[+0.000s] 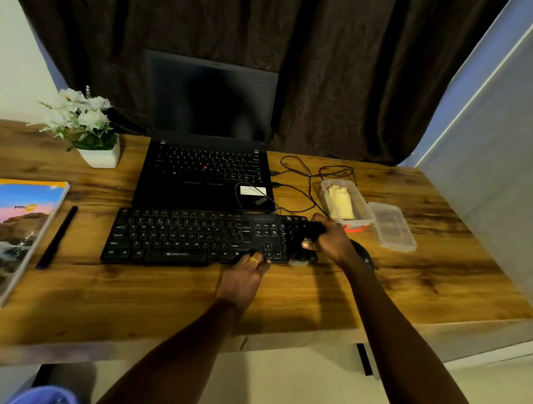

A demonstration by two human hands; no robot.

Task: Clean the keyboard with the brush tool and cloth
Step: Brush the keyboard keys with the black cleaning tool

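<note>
We judge brushing under way, wiping not yet begun; right hand (328,240) is clenched round the black brush tool (312,229) over the numpad, at the right end of the keyboard (194,238), which lies centre frame on the desk (284,299); pale bristles seem to show at its lower right corner, too blurred to be sure. Left hand (245,274) curls its fingers over the front edge by the arrow keys, grasping it to steady it. Which keys are already brushed, we cannot tell. The yellowish cloth (341,201) sits in an open clear box (359,221) just right of the keyboard; lid (391,226) beside it. Around: laptop (204,173) just behind the keyboard; potted flowers (85,125) upper left; notebook (10,236) and pen (57,237) at left; cables (307,179) loop near the box and may snag a reach for the cloth.
</note>
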